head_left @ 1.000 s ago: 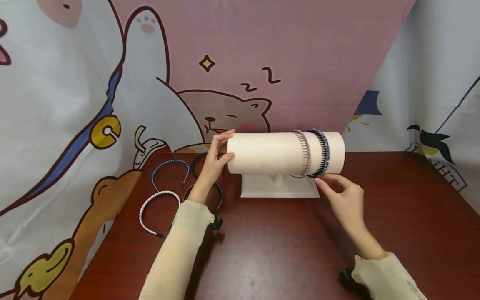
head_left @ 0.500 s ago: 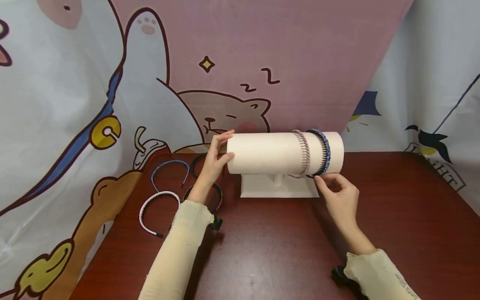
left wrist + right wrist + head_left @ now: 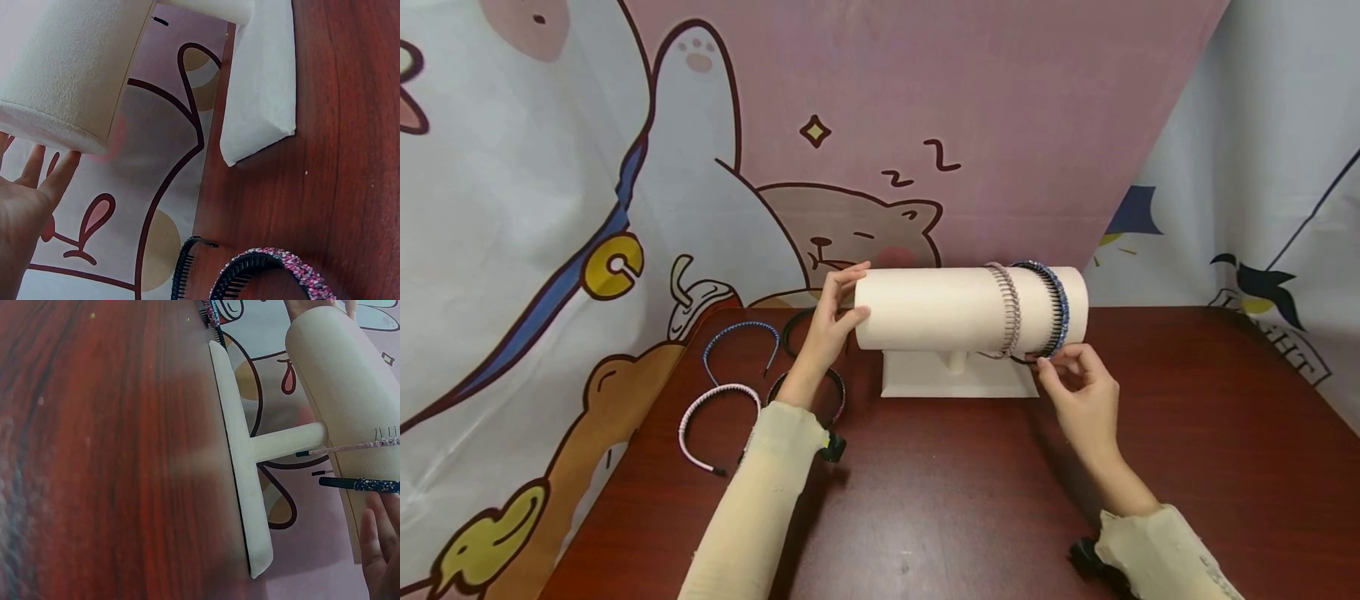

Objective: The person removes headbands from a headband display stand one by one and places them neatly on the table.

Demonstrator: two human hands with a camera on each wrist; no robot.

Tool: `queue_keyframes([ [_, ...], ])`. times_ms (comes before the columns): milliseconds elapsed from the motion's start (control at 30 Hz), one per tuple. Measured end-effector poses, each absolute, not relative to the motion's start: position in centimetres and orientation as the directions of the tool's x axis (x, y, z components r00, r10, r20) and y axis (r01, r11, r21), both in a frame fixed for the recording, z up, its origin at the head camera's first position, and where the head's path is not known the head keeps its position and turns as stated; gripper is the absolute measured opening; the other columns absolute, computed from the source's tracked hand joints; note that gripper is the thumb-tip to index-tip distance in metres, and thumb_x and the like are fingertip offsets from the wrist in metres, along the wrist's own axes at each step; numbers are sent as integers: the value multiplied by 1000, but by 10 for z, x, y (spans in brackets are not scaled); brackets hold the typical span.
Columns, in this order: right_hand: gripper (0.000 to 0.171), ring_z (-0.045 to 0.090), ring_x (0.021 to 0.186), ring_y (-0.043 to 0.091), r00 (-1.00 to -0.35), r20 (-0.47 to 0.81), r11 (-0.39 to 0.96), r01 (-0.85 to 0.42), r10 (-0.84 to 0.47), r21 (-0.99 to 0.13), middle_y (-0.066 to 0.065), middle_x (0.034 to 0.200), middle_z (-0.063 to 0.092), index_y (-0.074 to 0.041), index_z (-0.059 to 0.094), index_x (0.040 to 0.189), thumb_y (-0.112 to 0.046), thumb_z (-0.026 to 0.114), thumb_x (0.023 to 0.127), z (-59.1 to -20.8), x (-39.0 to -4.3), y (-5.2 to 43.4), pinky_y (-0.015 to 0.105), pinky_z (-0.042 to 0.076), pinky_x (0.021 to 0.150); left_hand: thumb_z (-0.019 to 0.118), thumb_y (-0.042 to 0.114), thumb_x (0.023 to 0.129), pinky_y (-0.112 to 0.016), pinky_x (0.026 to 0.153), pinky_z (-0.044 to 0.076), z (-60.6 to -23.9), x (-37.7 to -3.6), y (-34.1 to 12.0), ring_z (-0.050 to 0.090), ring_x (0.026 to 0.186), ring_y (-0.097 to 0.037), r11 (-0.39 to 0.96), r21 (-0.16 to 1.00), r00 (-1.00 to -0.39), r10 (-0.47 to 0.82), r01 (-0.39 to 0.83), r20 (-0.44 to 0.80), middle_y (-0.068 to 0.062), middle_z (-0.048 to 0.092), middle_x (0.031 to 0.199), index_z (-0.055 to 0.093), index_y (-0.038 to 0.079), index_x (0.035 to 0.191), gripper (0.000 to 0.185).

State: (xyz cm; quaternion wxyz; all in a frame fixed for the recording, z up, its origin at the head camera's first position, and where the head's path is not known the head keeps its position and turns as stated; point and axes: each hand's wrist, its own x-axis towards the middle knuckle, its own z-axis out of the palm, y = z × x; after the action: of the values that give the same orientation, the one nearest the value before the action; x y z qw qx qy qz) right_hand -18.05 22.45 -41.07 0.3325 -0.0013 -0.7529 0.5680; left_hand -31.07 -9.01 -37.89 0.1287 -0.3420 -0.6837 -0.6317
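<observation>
the left hand point(image 3: 829, 321) cups the left end of the cream roll point(image 3: 940, 307), thumb on top and fingers curled round the end face. the roll lies level on a short post over a flat base point(image 3: 955, 377), which sits near the back edge of the table point(image 3: 970, 500), about midway along it. the right hand point(image 3: 1078, 392) is under the right end of the roll, where thumb and fingertips pinch the lower tip of the blue band point(image 3: 1058, 304). this band arches over the roll near its right end, tilted a little. just left of it a pink comb band point(image 3: 1011, 308) also rides over the roll, and its lower tip hangs free beside the post.

four more bands lie near the back left corner of the table: a blue one point(image 3: 741, 332), a pink one point(image 3: 715, 404), a black one point(image 3: 790, 327) and a dark speckled one point(image 3: 835, 392), partly hidden by the left forearm. a cartoon cloth point(image 3: 625, 167) hangs behind the table.
</observation>
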Motion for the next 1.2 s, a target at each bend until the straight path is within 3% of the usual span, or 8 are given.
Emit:
queue_keyframes([
  [133,9,66,72,-4,-788,501,340,-390,358,-856,-16,78,72,3,65,98,2,69,90,-420,-184,230,9,47,60,56,14,92,-58,118,30,-379,-310,-90,41,140,-34,-38,776,-732,306,630,609,-18,42,153,42,-2,135,48],
  [400,17,69,82,-3,-803,542,295,-470,249,-832,-19,91,73,9,66,105,9,68,88,-423,-182,236,9,52,70,56,15,91,-61,116,30,-379,-310,-91,42,139,-33,-41,779,-735,301,626,607,-17,42,153,42,-2,134,48],
  [600,19,70,86,-2,-793,566,327,-485,227,-811,-16,95,74,8,67,107,5,69,89,-424,-181,241,8,52,76,56,17,90,-54,117,33,-379,-311,-91,42,139,-32,-33,780,-737,305,625,603,-16,42,154,42,-2,134,50],
  [1200,14,68,79,-6,-751,589,353,-487,297,-799,-24,86,71,11,65,98,12,69,85,-423,-181,247,7,51,70,56,13,91,-51,116,35,-379,-310,-90,40,140,-38,-50,782,-736,306,622,605,-17,41,154,41,-3,135,49],
])
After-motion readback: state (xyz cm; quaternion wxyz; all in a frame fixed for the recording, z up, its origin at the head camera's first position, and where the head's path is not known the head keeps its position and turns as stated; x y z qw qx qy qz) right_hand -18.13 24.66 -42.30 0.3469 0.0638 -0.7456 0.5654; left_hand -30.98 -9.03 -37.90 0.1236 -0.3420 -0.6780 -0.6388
